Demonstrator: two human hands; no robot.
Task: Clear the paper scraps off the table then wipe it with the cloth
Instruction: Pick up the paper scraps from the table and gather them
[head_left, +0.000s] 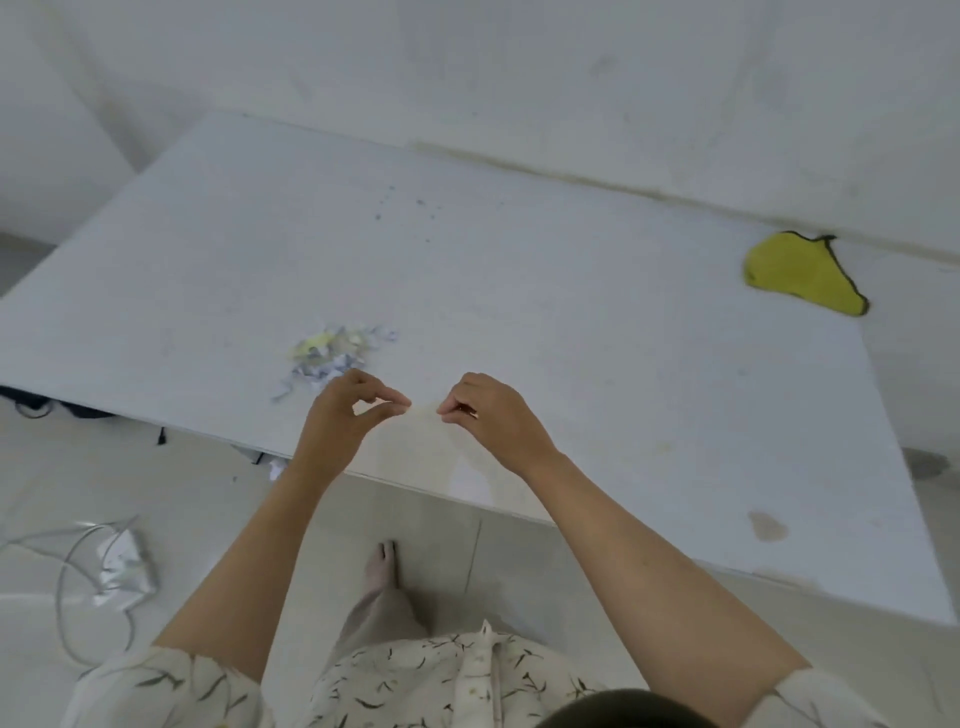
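On the tiled floor at far left lies a crumpled white plastic bag (124, 569) w/ grey cables looping round it. Above it runs the white rectangular table (571, 322), its far edge against the pale wall. On the table's left-centre part, near the front edge, sits a small heap of shredded paper scraps (332, 356), white, pale yellow & bluish; one more scrap shows on the floor just under the table edge. Just right of the heap, touching or nearly so, is the left hand (345, 415), raised over the table, thumb & forefinger tips pressed together in a pinch, other fingers curled. Between it & the right hand (488, 415) stretches a thin, pale, blurred strip; cannot tell what material. Right hand pinches the strip's other end, fingers curled in tight. Both forearms are bare, short sleeves of a white leaf-print shirt at the bottom. A bare foot shows on the floor between the arms. Far right, near the table's back edge & well apart from the scraps, lies the yellow cloth w/ dark trim (800, 275), crumpled. A brownish stain marks the table's near right corner.
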